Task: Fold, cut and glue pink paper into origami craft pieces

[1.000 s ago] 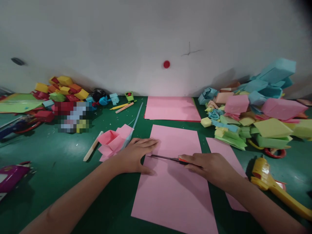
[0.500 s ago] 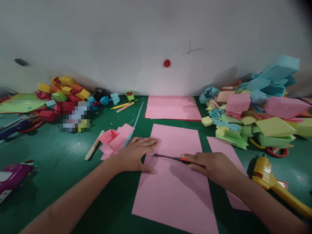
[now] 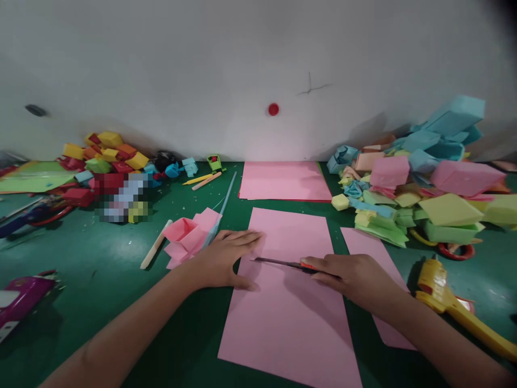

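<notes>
Pink paper fills the middle of our head view: a large flat pink paper sheet (image 3: 288, 302) lies on the dark green desk (image 3: 92, 269) right in front of us. Our left hand (image 3: 226, 258) lies flat and unclenched, palm down, pressing the sheet's left edge with fingers spread toward its middle. Our right hand (image 3: 355, 277) is clenched around a slim dark craft knife with an orange grip (image 3: 285, 263), whose blade lies low across the sheet, tip pointing toward the left hand and just short of its fingers. Just beside the left hand, off the sheet, sits a folded pink paper box (image 3: 189, 234) with a light blue paper stick (image 3: 220, 213) leaning over it and a pale wooden stick (image 3: 155, 244) further left. A second pink sheet (image 3: 285, 180) lies near the wall. To the right we see a yellow glue gun (image 3: 452, 304) and a heap of folded coloured paper shapes (image 3: 424, 183); another heap of red and yellow paper shapes (image 3: 105, 156) sits far left.
</notes>
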Available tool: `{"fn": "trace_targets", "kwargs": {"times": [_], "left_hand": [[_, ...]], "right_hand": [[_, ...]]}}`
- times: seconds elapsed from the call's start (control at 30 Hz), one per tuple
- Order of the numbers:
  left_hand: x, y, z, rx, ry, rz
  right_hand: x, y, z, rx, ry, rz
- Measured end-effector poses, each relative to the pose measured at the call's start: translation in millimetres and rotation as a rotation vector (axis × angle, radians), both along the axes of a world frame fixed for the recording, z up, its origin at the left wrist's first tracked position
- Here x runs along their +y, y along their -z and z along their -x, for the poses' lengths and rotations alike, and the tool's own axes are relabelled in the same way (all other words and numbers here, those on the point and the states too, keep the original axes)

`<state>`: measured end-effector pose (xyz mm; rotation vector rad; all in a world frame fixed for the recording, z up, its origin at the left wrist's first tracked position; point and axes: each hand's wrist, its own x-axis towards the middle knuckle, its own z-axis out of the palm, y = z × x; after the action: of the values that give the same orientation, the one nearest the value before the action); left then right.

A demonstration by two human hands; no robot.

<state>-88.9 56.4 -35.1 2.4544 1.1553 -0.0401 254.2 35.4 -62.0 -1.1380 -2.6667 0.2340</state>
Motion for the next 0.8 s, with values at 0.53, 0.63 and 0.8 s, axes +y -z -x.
{"fn": "trace_targets", "kwargs": {"times": [0.53,0.63,0.8], "left_hand": [[-0.1,-0.6,0.3,0.004,-0.002,0.0],[-0.3,-1.6,0.0,0.009,0.001,0.001],[-0.3,-2.1,-0.2,0.009,0.005,-0.005]], "right_hand": [[-4.3,8.0,-6.0,0.042,0.002,-0.034],[-5.1,8.2,-5.9,0.018,0.012,-0.044],[-5.3,7.1,-6.4,0.017,0.002,-0.039]]}}
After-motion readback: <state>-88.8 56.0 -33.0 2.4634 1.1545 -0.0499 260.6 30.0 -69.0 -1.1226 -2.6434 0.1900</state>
